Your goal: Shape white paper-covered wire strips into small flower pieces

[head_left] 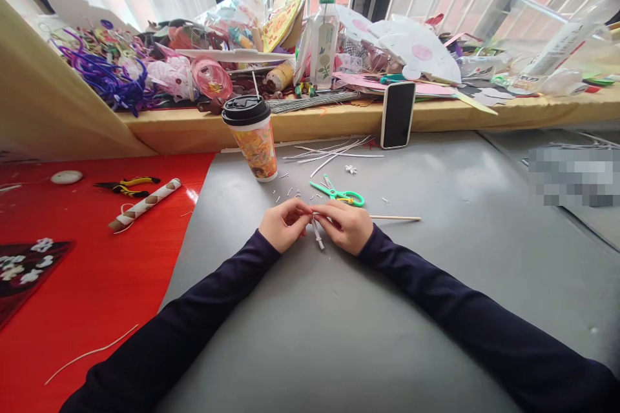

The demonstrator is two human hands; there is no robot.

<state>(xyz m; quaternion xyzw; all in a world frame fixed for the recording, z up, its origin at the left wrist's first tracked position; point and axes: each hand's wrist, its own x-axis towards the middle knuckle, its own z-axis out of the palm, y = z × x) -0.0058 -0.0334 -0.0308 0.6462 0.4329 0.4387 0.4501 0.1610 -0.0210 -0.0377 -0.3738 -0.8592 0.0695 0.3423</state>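
Two dark sleeves are stretched forward over the grey surface (436, 219). The left hand (283, 224) and the right hand (346, 226) are brought together, fingertips almost touching, and both are pinched on a small white paper strip (317, 234), which is held between them just above the surface and hangs down a little. A thin wooden stick (394, 217) is seen coming out to the right from behind the right hand; whether it is gripped cannot be told. Just beyond the hands, green scissors (339, 193) are laid among small white paper cuttings. Farther, a paper cup (252, 139) with a black lid is placed to the left, and a phone (398, 115) is leaned against the yellow ledge (314, 122). On the red mat (97, 284) at the left, pliers (126, 186) and a wrapped paper roll (145, 204) are found. The ledge by the window is covered with mixed craft materials.
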